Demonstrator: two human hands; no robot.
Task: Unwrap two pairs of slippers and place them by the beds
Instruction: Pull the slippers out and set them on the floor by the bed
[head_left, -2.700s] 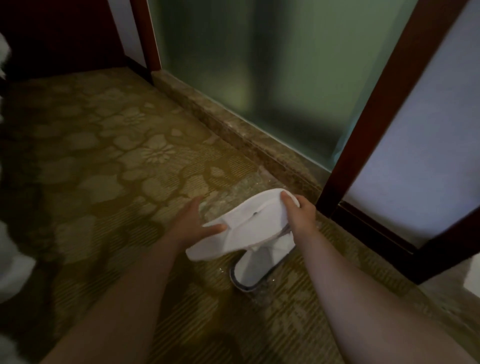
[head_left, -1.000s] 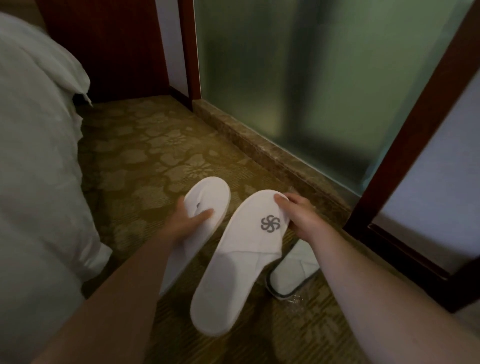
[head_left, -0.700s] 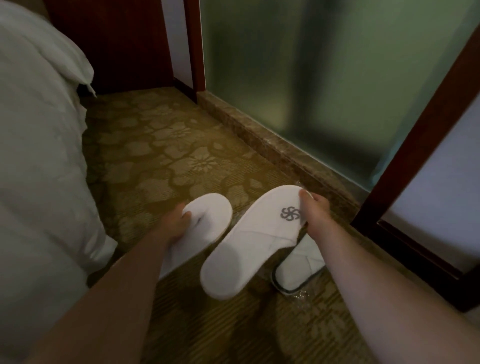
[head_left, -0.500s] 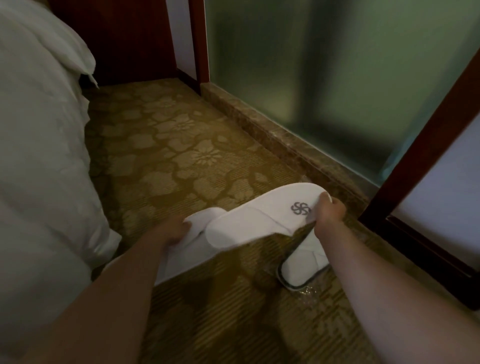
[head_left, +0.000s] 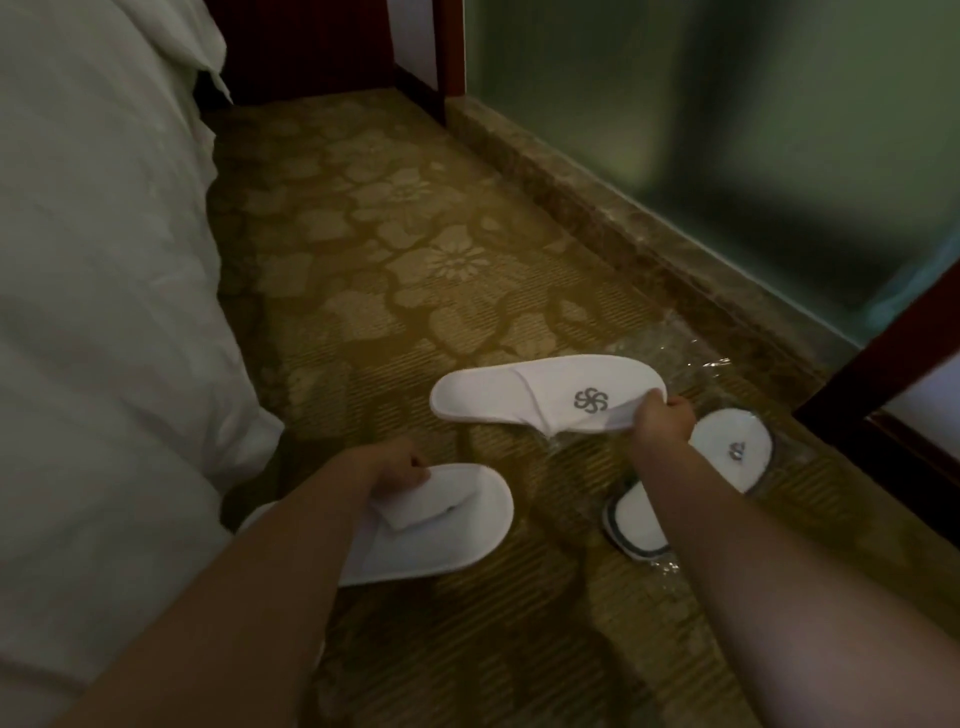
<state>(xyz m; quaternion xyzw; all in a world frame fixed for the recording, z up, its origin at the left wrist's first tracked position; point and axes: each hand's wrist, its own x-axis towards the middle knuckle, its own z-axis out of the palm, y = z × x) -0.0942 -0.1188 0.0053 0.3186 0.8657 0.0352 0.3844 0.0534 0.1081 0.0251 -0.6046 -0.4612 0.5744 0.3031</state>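
Holding one unwrapped slipper per hand, low over the carpet (head_left: 415, 249) beside the bed (head_left: 104, 260). The left hand (head_left: 400, 470) is closed on the strap end of the left slipper (head_left: 441, 535), which sits right at the bed's edge, touching or nearly touching the floor; its fingers are pressed onto the fabric, though the exact pinch is partly hidden. The logo slipper (head_left: 545, 397) is pinched at its toe edge by the fingers of the right hand (head_left: 665, 415) and held farther from the bed, roughly level, heel pointing toward the bed.

A second pair (head_left: 727, 457), apparently not yet out of its clear plastic wrap (head_left: 675, 353), lies farthest from the bed, partly under the right forearm.

Risks, as judged:
- Logo slipper is gripped by a thin edge only, so sag or slip is likely and it could be dropped askew or upside down.
- If set down where it hangs, the pair would end up split and misaligned.
- Loose film on the carpet could be snagged or stepped on.
- Wrapped pair could be dragged by the forearm.
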